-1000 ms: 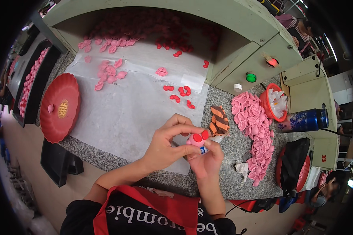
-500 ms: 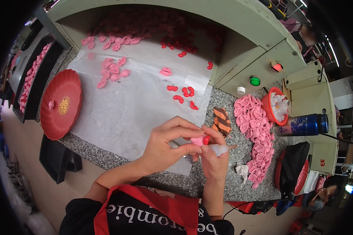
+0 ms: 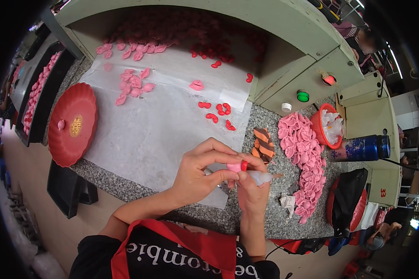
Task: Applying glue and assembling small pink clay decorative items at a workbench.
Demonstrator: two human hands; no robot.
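Observation:
My left hand (image 3: 194, 171) pinches a small rounded pink piece (image 3: 234, 167) between thumb and fingertips, above the front edge of the worktop. A small red piece (image 3: 244, 165) sits against its right end, and the fingertips of my right hand (image 3: 253, 197) touch it. That same hand is closed round a small translucent squeeze bottle (image 3: 260, 177), its thin tip pointing right. Several red curved pieces (image 3: 212, 117) lie on the white paper (image 3: 149, 135) beyond my hands. Pink ruffled pieces (image 3: 134, 80) lie farther back, one of them alone near the red ones.
A red scalloped plate (image 3: 84, 139) with one pink piece stands at the left. On the right are a heap of pink pieces (image 3: 307, 162), a striped orange-and-brown object (image 3: 263, 144), a red cup (image 3: 317, 128) and a blue bottle (image 3: 358, 149). A green metal hood (image 3: 284, 28) overhangs the back.
My hands stay nearly in place. The pink piece has turned slightly with the red piece against its end, and the squeeze bottle's tip has shifted a little right.

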